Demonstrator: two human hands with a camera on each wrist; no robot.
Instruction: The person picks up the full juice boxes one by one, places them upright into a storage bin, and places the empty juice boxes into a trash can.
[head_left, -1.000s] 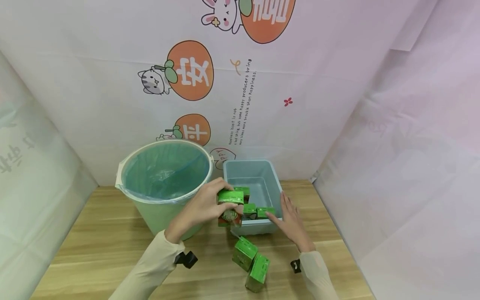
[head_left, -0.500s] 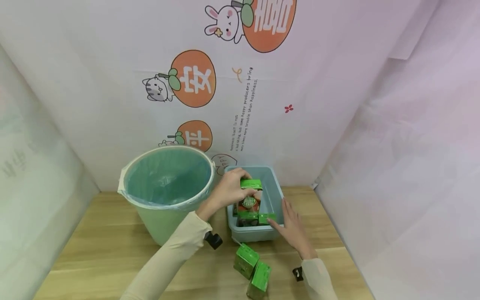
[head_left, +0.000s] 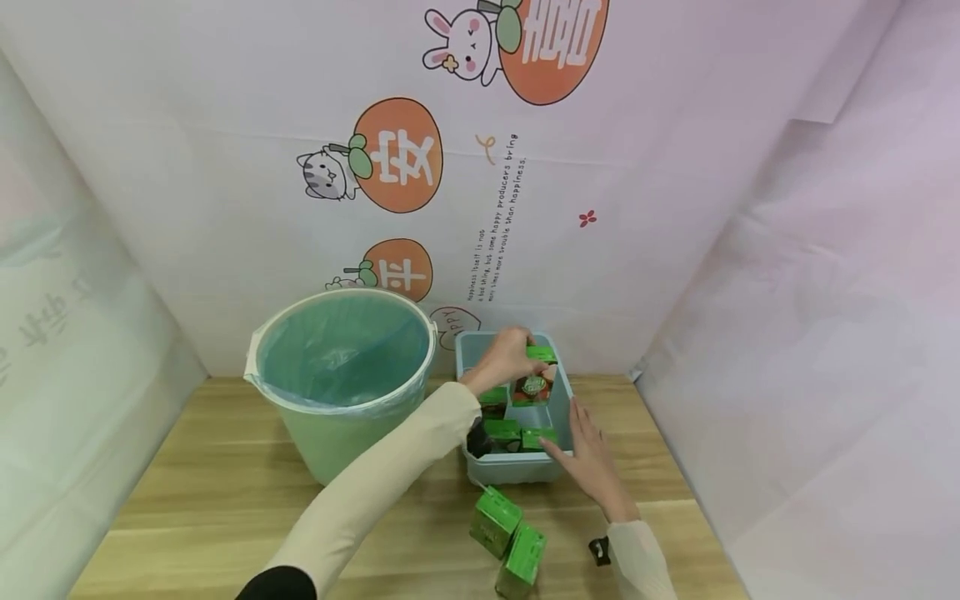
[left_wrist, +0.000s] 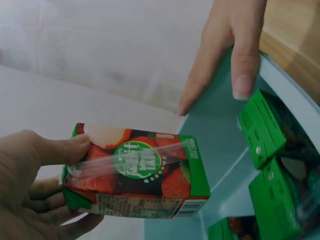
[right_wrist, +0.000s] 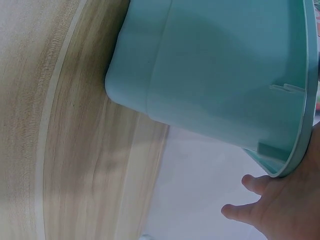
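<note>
My left hand (head_left: 510, 358) holds a drink carton (left_wrist: 145, 172) by one end, thumb on top and fingers beneath. Strawberries are printed on it, its ends are green, and a wrapped straw runs along its face. It hangs over the right part of a pale blue plastic bin (head_left: 483, 467). Three similar cartons (left_wrist: 277, 197) lie inside, towards the bin's near end. My right hand (head_left: 592, 467) rests at the bin's near right corner, fingers straight along the right rim, thumb over the inside. In the right wrist view, two fingertips (right_wrist: 240, 212) show past the rim.
Two more cartons (head_left: 495, 521) stand on the wooden table (head_left: 420, 542) in front of the bin, touching each other. A tall green bucket (head_left: 322, 442) with a plastic liner stands left of the bin. White printed cloth (head_left: 637, 250) walls enclose the back and sides.
My left hand has carried the carton rightwards, from beside the bin's left rim to over its right part. The right hand keeps its place on the rim. The head view has shifted slightly.
</note>
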